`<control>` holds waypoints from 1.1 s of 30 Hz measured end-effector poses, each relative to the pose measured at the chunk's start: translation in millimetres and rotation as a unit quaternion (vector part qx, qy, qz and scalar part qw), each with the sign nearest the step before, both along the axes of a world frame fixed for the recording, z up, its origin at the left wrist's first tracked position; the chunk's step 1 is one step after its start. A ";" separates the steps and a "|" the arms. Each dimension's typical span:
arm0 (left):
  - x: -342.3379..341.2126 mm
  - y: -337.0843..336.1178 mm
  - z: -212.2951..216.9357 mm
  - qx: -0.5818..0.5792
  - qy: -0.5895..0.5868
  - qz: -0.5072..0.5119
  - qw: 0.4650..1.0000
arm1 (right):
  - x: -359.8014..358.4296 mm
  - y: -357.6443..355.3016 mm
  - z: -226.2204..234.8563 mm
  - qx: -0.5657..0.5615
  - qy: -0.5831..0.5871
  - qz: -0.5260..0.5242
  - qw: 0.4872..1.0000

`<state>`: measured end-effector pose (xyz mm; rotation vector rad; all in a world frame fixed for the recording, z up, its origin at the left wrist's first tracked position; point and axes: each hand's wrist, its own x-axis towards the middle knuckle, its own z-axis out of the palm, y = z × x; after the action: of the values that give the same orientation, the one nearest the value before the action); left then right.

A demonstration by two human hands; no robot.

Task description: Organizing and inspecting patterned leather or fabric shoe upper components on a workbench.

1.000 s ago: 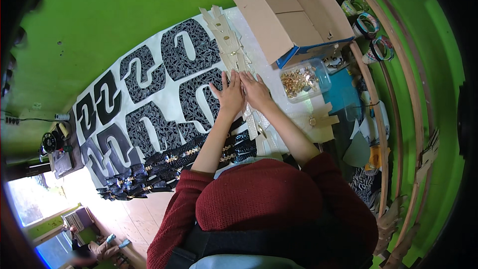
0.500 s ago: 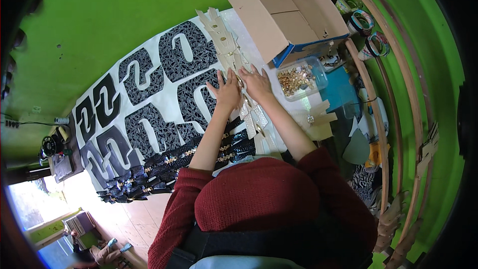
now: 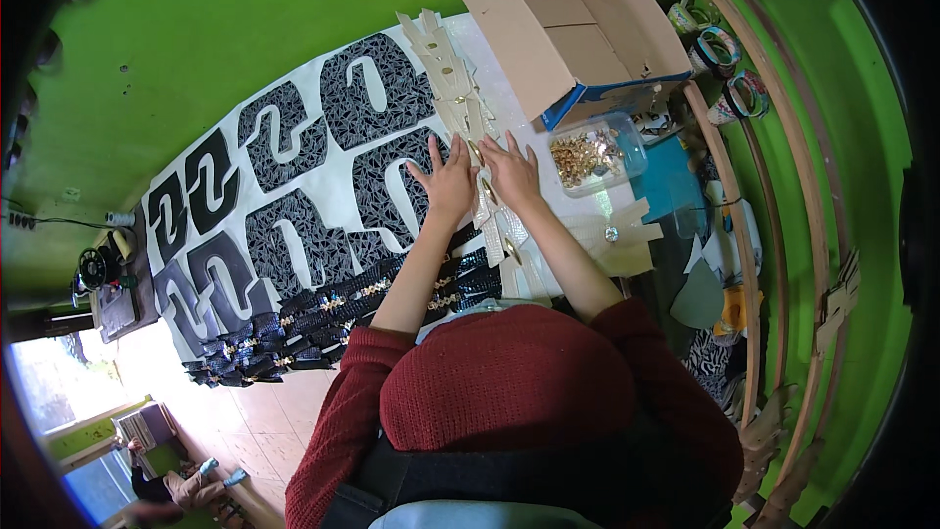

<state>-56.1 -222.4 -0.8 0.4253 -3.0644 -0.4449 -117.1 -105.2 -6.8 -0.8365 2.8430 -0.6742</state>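
My left hand [image 3: 446, 179] and my right hand [image 3: 509, 172] lie side by side, fingers spread, pressing on a cream cut-out strip piece [image 3: 487, 198] that carries small gold ornaments. A row of the same cream pieces [image 3: 443, 61] runs away from the hands toward the far edge. Just right of my right hand stands a clear plastic tub of gold metal fittings [image 3: 590, 154]. Under my left forearm runs a line of black glossy pieces with gold trim [image 3: 333, 315]. Whether either hand pinches a fitting is hidden.
Black patterned curved cut-outs [image 3: 294, 196] cover the white sheet on the left. An open cardboard box [image 3: 568, 20] stands at the back right. Tape rolls [image 3: 725, 49], teal sheet and scraps [image 3: 676, 186] lie to the right. Large wooden hoops [image 3: 783, 235] lean on the green wall.
Both hands have stayed on the cream piece, shifting only slightly; the view has drifted a little.
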 end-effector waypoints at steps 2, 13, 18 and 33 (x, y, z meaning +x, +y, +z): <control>-1.0 1.3 4.3 0.011 0.003 -0.004 1.000 | -9.3 5.0 1.4 -0.039 0.005 0.003 0.999; 36.2 27.8 -6.2 -0.025 0.044 -0.015 0.999 | 18.9 35.3 -3.4 -0.106 0.020 0.071 0.992; 38.6 23.7 -14.9 -0.022 0.041 -0.031 0.998 | 31.0 32.8 -9.8 -0.026 0.024 0.077 0.996; 26.4 22.2 9.5 0.141 0.103 0.075 0.982 | 17.3 59.5 15.1 -0.220 -0.078 0.066 0.970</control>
<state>-29.7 -200.3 8.6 0.5728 -2.7532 -0.8622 -99.8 -45.7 8.3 -0.9661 2.5033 -1.3153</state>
